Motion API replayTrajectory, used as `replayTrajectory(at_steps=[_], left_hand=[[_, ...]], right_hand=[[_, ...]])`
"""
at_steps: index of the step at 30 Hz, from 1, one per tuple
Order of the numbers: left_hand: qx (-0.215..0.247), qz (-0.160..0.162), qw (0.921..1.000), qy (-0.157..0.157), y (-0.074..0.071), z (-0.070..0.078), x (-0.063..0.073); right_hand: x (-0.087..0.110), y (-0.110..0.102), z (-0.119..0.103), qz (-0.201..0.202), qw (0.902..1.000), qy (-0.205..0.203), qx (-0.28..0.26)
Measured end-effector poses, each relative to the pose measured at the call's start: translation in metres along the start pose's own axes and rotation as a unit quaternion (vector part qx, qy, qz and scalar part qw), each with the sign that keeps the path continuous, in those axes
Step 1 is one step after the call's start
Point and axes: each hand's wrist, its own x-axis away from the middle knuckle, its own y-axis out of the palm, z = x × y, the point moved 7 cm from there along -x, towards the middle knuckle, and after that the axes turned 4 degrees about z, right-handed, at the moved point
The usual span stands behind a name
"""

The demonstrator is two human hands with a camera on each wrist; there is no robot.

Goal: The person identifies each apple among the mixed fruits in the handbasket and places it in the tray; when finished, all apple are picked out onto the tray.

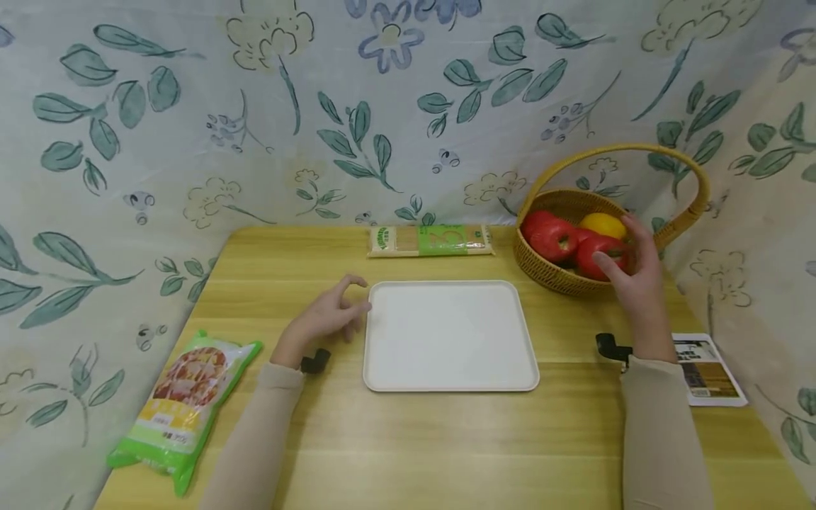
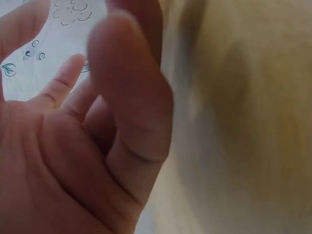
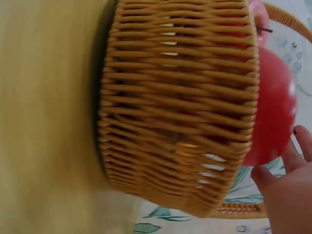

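Observation:
At the basket on the right, my right hand reaches over the rim to a smooth, round red fruit. Its thumb and fingers are spread at the fruit's side; in the right wrist view the thumb tip is right by the red surface. The wicker basket also holds other red fruits, one an apple with a stem, and a yellow fruit. My left hand hovers at the left edge of a white rectangular tray, fingers loosely bent and holding nothing.
A packet of noodles lies behind the tray. To the left is a green-edged food bag. Beneath my right forearm, a flat white-edged package shows in part. The basket's tall handle arches over the fruit.

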Motion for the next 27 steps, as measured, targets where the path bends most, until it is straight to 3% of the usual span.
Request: replayTrajectory(at_steps=[4,10,16,27], left_hand=[[0.029,-0.029,0.9991,0.002,0.006,-0.011,-0.001],[0.04,-0.057,0.9975,-0.008,0.012,-0.02,-0.001],[0.039,-0.078,0.9962,-0.006,0.019,-0.023,-0.003],[0.05,-0.091,0.9945,-0.019,0.023,-0.025,-0.006]], right_hand=[[-0.002,-0.004,0.015,0.024,0.9993,0.021,-0.02],[-0.001,-0.005,0.033,0.024,0.9976,0.045,0.047],[-0.001,-0.007,0.04,0.013,0.9949,0.061,0.08],[0.002,-0.01,0.045,0.009,0.9858,0.071,0.152]])
